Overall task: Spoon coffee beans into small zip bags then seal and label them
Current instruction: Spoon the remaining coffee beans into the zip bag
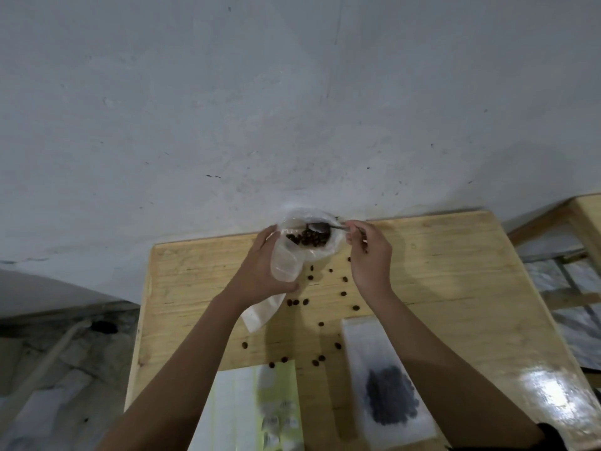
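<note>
A clear plastic bag of coffee beans (307, 238) sits open at the far edge of the wooden table (455, 271). My right hand (369, 255) grips a metal spoon (322, 227) whose bowl is inside the bag's mouth, above the beans. My left hand (263, 271) holds a small empty zip bag (285, 265) next to the bean bag; its lower end (261, 315) hangs below my wrist. A filled zip bag (388, 395) with dark beans lies flat near my right forearm.
Several loose beans (312, 302) are scattered over the middle of the table. A sheet of labels (279, 408) with white and yellow-green backing lies at the near edge. A grey wall stands right behind the table. Another wooden frame (582, 219) is at the right.
</note>
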`<action>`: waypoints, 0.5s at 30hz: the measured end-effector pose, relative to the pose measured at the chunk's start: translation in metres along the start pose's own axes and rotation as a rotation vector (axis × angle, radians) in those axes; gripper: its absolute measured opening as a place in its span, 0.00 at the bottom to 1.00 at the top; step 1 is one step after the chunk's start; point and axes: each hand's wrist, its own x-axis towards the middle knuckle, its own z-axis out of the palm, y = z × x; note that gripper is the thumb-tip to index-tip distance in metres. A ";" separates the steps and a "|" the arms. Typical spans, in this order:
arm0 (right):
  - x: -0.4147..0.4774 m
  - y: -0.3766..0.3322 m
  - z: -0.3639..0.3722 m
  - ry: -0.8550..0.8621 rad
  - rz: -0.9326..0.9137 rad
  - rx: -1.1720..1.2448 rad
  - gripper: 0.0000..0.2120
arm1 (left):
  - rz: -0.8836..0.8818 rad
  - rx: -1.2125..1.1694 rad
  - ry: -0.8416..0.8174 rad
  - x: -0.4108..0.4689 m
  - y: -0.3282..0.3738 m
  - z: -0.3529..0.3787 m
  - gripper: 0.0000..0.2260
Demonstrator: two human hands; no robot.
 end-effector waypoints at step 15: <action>-0.009 0.013 0.016 0.107 0.725 0.574 0.09 | 0.086 0.045 0.013 -0.010 0.002 0.009 0.49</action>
